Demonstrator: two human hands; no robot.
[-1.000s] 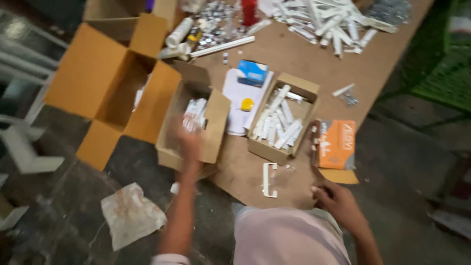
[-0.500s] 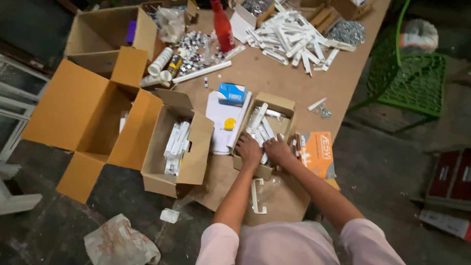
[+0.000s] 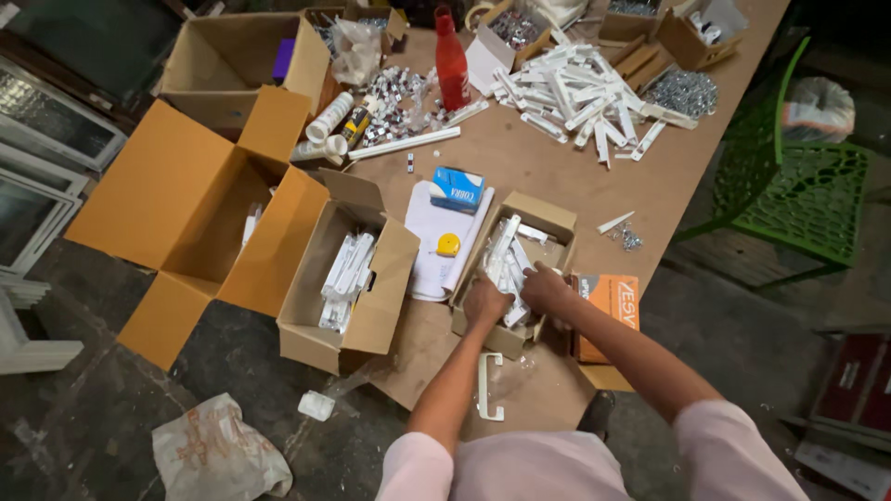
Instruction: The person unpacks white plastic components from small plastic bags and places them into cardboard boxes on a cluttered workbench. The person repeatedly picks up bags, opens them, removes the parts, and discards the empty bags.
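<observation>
Both my hands are inside a small open cardboard box (image 3: 543, 215) of white plastic parts (image 3: 506, 257) on a brown table. My left hand (image 3: 485, 302) is closed over parts at the box's near end. My right hand (image 3: 546, 288) rests beside it on the same pile, fingers curled into the parts. A second open box (image 3: 385, 297) with white strips (image 3: 345, 272) stands to the left, overhanging the table edge. A single white U-shaped handle (image 3: 489, 387) lies on the table just in front of me.
A large open carton (image 3: 176, 199) sits on the floor at left. An orange packet (image 3: 608, 315), blue packet (image 3: 457, 189), yellow tape measure (image 3: 448, 245), red bottle (image 3: 452, 65), heaped white parts (image 3: 585, 97) and screws (image 3: 682, 91) lie on the table. A green chair (image 3: 789, 186) stands right.
My left hand left the left box and my right hand left the table's near edge; both came together in the middle box. My view tilted up over the table.
</observation>
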